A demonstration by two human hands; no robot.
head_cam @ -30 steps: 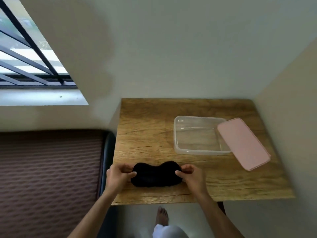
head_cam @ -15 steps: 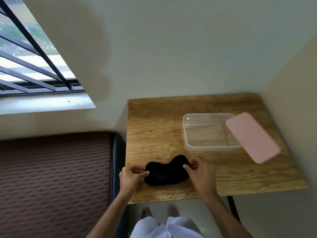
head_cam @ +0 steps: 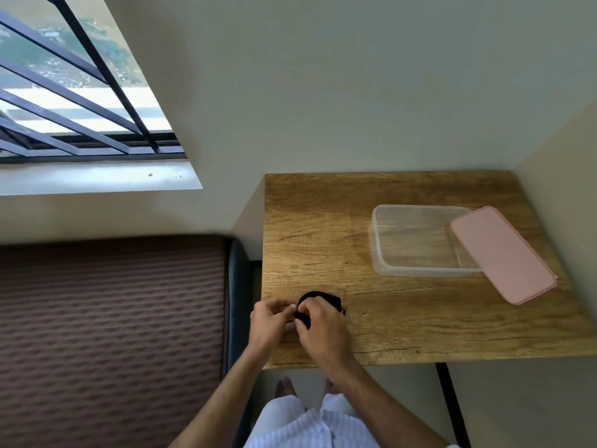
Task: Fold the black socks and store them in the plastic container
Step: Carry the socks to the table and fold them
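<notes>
- Both hands, left hand [head_cam: 269,321] and right hand [head_cam: 319,328], pinch the bunched black fabric socks [head_cam: 318,302] at the wooden desk's [head_cam: 323,221] near-left edge.
- Advice: press the fold tight before carrying it to the clear rectangular plastic container [head_cam: 416,271].

Matt black cloth socks [head_cam: 318,300], grained wooden table [head_cam: 420,324], clear glossy plastic container [head_cam: 416,270], matt pink lid [head_cam: 502,253].

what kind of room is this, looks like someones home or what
Probably a room in a home, maybe a bedroom: a small wooden table set in a wall corner, a barred window, and what looks like a brown mattress beside it.
</notes>
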